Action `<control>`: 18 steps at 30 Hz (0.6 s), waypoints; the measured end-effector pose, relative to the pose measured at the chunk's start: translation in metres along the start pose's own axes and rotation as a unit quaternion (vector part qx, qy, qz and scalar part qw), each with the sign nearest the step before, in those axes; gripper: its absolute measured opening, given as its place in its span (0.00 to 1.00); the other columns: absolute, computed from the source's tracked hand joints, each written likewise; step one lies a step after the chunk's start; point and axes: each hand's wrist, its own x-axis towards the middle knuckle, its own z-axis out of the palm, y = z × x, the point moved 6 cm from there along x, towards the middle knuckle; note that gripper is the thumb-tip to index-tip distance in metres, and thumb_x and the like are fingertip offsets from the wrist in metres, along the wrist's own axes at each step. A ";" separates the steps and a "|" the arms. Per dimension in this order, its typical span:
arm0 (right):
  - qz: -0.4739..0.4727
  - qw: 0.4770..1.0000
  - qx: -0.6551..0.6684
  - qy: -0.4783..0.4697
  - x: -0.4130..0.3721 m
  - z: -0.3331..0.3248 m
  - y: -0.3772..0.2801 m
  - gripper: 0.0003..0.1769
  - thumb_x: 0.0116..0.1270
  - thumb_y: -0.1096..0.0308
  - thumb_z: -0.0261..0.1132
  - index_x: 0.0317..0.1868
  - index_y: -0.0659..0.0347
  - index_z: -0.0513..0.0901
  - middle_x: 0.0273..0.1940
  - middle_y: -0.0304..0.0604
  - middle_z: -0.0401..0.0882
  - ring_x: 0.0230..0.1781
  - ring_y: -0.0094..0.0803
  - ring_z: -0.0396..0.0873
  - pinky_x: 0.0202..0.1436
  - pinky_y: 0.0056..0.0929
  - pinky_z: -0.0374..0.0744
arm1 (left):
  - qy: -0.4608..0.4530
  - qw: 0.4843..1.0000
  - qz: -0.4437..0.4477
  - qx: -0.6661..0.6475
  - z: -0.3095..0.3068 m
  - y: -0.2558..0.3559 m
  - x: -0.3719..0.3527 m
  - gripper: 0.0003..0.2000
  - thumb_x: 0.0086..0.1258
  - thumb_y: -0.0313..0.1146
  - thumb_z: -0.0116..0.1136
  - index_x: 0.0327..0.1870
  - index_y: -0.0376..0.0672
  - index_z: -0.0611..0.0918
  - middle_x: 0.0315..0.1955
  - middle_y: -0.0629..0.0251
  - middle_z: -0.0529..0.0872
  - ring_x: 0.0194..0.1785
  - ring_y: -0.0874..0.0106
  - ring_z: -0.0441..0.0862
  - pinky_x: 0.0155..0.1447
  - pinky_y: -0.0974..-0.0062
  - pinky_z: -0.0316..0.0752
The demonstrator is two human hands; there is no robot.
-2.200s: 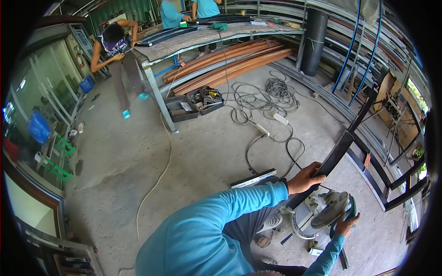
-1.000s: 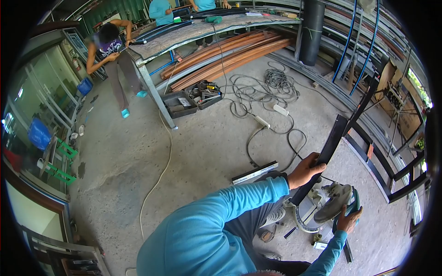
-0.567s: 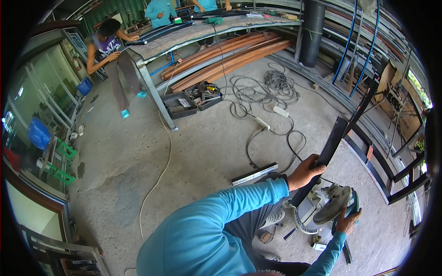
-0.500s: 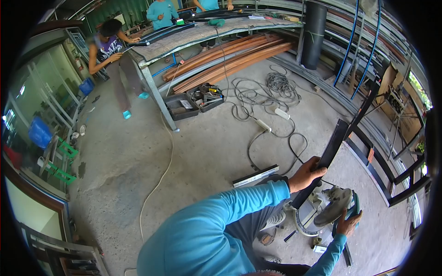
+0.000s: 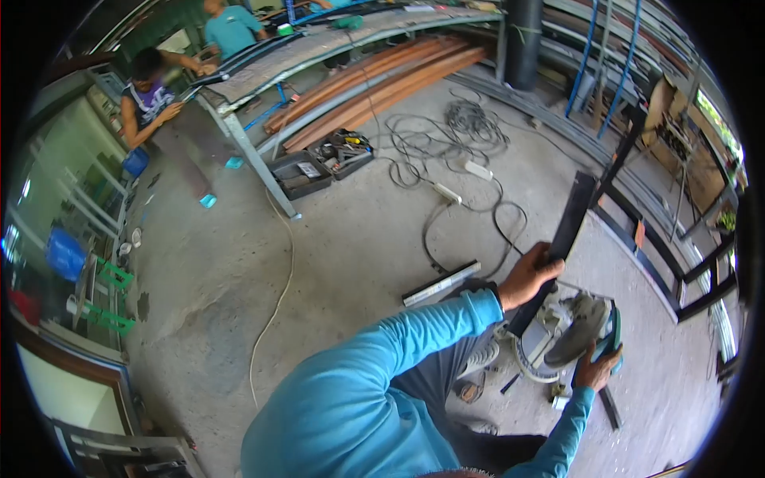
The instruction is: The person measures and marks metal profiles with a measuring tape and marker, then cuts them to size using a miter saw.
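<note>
Dark metal profile (image 5: 570, 217): a long flat bar, tilted across the mitre saw (image 5: 558, 334). Its far end is raised and points up and right. Its near end is down at the saw's base. The saw sits on the concrete floor (image 5: 335, 263), near and right. The blade guard looks lifted off the bar, but I cannot tell the gap.

Left grip (image 5: 527, 276): clenched around the profile, just above the saw. Right grip (image 5: 596, 368): closed on the saw's teal handle (image 5: 610, 338).

Judgement: the step in hand is seating the bar for a cut. To do it well, I would:
- lay the profile flat on the base and hard against the fence before the blade comes down;
- hold the left grip well aside of the blade line;
- support the long far end so it cannot tip.

Cables (image 5: 470, 199) loop on the floor, far and left, apart from the saw. A short silver strip (image 5: 441, 283) lies just left of my arm.
</note>
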 end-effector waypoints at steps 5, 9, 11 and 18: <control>0.053 0.997 0.032 -0.035 -0.020 -0.003 -0.005 0.56 0.71 0.38 0.69 0.83 0.68 0.56 0.78 0.66 0.63 0.77 0.60 0.66 0.78 0.48 0.71 | 0.019 0.994 0.028 0.100 -0.007 -0.005 0.005 0.15 0.78 0.37 0.65 0.55 0.35 0.81 0.46 0.65 0.85 0.51 0.74 0.82 0.58 0.73 0.78; 0.112 0.991 -0.001 -0.076 -0.019 -0.011 -0.016 0.57 0.68 0.32 0.67 0.79 0.72 0.62 0.73 0.65 0.72 0.73 0.56 0.72 0.75 0.44 0.72 | 0.046 0.999 0.002 -0.020 -0.007 -0.015 0.004 0.10 0.81 0.35 0.59 0.49 0.37 0.85 0.42 0.63 0.86 0.47 0.67 0.83 0.56 0.68 0.78; 0.055 0.998 0.005 0.015 -0.029 -0.004 -0.002 0.57 0.68 0.34 0.68 0.81 0.70 0.58 0.70 0.68 0.71 0.67 0.60 0.76 0.68 0.48 0.78 | 0.062 0.996 -0.030 -0.050 -0.004 -0.012 0.001 0.16 0.80 0.41 0.63 0.56 0.36 0.83 0.47 0.67 0.87 0.51 0.73 0.82 0.59 0.72 0.76; 0.034 0.998 0.023 -0.050 -0.064 0.009 -0.001 0.72 0.52 0.40 0.83 0.84 0.64 0.47 0.72 0.66 0.63 0.67 0.64 0.74 0.68 0.50 0.79 | 0.066 0.996 -0.019 -0.050 0.002 -0.007 0.005 0.18 0.77 0.42 0.65 0.59 0.40 0.83 0.43 0.68 0.86 0.43 0.72 0.83 0.48 0.72 0.78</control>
